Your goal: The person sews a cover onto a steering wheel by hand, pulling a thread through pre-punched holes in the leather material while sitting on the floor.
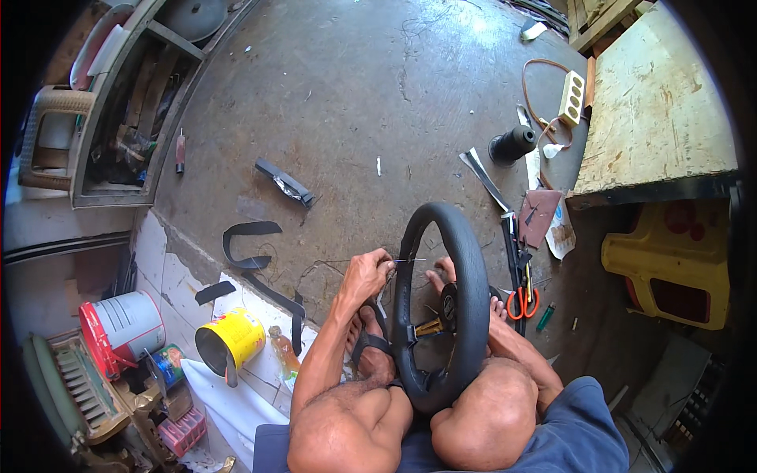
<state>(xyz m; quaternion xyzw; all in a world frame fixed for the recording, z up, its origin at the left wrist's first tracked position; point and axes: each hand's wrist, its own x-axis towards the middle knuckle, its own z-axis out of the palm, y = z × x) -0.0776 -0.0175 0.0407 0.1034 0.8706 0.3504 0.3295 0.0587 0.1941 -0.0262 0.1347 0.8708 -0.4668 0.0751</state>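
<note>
A black steering wheel (pixel 459 244) with a textured cover stands upright between my knees. My left hand (pixel 367 276) is left of its rim, fingers pinched on a thin needle (pixel 410 259) that reaches across the wheel's left side; fine dark thread trails leftward. My right hand (pixel 440 274) is partly hidden behind the wheel, its visible fingers apart. My sandalled left foot (pixel 369 355) rests beside the wheel.
Orange-handled scissors (pixel 523 306), a black cone (pixel 512 144), black strips (pixel 251 229) and a power strip (pixel 572 96) lie about the floor. A yellow can (pixel 236 331) and white bucket (pixel 126 319) sit left; a pale cabinet (pixel 654 110) and yellow plastic item (pixel 670 260) stand right.
</note>
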